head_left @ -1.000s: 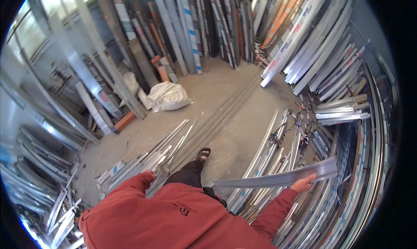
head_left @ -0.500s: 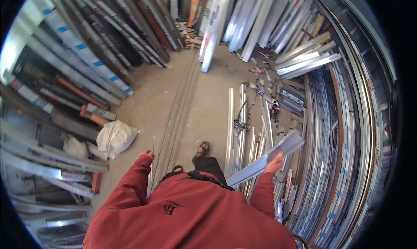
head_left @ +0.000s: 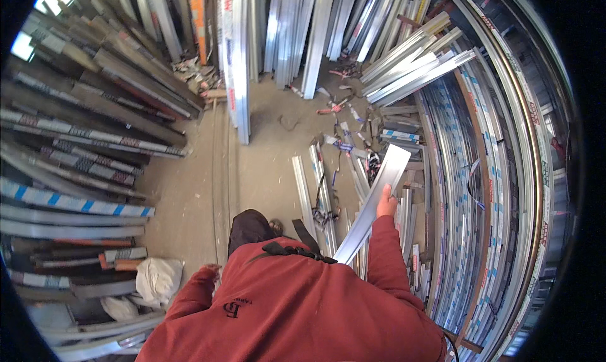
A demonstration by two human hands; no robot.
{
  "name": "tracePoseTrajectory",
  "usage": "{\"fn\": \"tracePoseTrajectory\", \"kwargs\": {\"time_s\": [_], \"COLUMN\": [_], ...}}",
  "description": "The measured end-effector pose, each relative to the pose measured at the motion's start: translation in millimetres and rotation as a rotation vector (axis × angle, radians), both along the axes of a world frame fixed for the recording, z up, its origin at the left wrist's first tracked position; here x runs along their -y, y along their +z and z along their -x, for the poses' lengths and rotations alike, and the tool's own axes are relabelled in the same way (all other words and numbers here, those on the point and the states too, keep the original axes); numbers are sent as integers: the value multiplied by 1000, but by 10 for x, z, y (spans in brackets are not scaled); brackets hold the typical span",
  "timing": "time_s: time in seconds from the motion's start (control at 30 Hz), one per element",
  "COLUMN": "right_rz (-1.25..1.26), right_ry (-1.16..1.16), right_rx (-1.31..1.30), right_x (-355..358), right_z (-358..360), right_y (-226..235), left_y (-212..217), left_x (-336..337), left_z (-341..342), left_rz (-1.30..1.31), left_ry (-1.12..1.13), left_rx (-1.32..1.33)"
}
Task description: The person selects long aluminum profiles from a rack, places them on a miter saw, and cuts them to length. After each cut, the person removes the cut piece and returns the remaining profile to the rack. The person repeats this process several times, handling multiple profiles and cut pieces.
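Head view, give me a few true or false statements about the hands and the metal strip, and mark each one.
1. The right hand grips a long silvery metal strip. True.
2. The left hand also holds the strip. False: it hangs at the person's side, holding nothing visible.
3. A white sack lies on the floor at the person's left. True.
4. The strip lies flat on the concrete floor. False: it is raised off it, angled up and forward.
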State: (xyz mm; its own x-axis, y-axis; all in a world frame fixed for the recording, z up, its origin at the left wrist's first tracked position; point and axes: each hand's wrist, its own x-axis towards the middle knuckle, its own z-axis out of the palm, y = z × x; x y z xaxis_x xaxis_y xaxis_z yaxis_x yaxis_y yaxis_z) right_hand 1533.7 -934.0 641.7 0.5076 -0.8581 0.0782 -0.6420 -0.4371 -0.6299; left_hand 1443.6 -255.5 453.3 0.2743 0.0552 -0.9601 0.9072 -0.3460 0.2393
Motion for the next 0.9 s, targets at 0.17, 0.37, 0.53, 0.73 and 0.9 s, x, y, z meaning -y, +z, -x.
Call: {"fn": "tracePoseTrajectory", "kwargs": {"time_s": [0.17, 0.37, 0.53, 0.73, 0.9], "right_rz": [-48, -110, -247, -165, -121], "right_ry": [-24, -94, -145, -196, -198], "right_rx": [-89, -28, -231, -128, -13], "right_x": [358, 669, 905, 2073, 3235], "right_z": [-1407, -2534, -3390, -4189, -5190], "right_y": [276, 171, 432, 81, 472], "left_y": [-199, -469, -408, -437, -432], "left_x": [297, 880, 1442, 2176, 3140], "left_z": [-1508, -3982, -5545, -6816, -7676], "left_rz": [111, 340, 208, 324, 117], "left_ry": [-90, 213, 27, -18, -387], "left_rx": [-31, -27, 170, -9, 161]}}
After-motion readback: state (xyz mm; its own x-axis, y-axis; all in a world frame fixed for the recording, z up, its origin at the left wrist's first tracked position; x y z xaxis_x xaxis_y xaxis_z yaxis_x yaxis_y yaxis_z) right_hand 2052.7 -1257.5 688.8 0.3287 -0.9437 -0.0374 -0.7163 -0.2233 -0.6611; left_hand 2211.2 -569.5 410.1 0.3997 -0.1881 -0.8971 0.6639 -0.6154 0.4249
